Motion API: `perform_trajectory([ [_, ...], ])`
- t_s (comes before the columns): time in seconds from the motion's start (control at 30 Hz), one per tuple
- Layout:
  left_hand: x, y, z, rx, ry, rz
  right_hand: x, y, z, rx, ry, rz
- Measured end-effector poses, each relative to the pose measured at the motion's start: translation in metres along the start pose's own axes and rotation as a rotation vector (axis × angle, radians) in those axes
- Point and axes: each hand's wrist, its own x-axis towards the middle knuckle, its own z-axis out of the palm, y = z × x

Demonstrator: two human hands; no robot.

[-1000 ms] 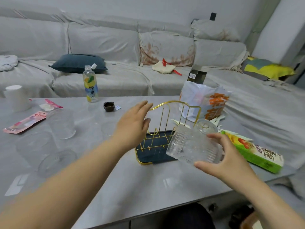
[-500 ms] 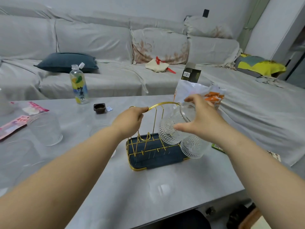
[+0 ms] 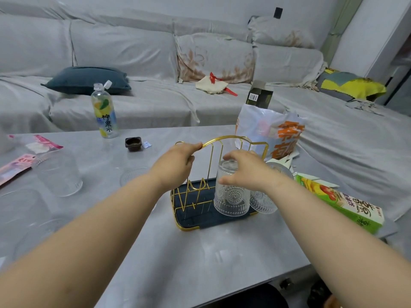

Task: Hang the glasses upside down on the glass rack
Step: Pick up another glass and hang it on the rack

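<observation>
A gold wire glass rack with a dark blue tray base stands mid-table. My left hand grips the left end of its arched top handle. My right hand is closed over the base of an embossed clear glass, which is upside down and upright over a rack prong, its rim at the tray. A second embossed glass hangs upside down just right of it. Plain clear glasses stand on the table at the left, and another glass sits behind my left wrist.
A lemon-water bottle, a small dark cup and pink packets lie on the left and back of the table. A white plastic bag and a green carton crowd the rack's right side. A grey sofa runs behind.
My right hand turned the glass upside down and lowered it onto the rack beside the other glass. My left hand closed on the rack's handle and stays there.
</observation>
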Motion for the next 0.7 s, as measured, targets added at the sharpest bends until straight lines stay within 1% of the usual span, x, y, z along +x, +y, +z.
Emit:
perform_trajectory([
  [0.13, -0.001, -0.001, 0.001, 0.003, 0.01, -0.003, -0.001, 0.002, 0.006, 0.023, -0.071, -0.004],
  [0.4, 0.0, -0.003, 0.003, 0.019, 0.022, 0.004, 0.003, 0.0, 0.007, 0.062, -0.021, 0.001],
  [0.47, -0.001, -0.002, 0.003, 0.026, 0.025, 0.006, -0.002, 0.0, 0.006, 0.089, 0.045, -0.013],
  [0.6, -0.008, 0.002, 0.0, 0.036, 0.019, 0.008, -0.022, -0.002, 0.003, 0.167, 0.243, -0.089],
  [0.7, -0.029, -0.001, -0.008, 0.002, 0.096, -0.024, -0.044, -0.006, 0.01, 0.183, 0.342, -0.168],
])
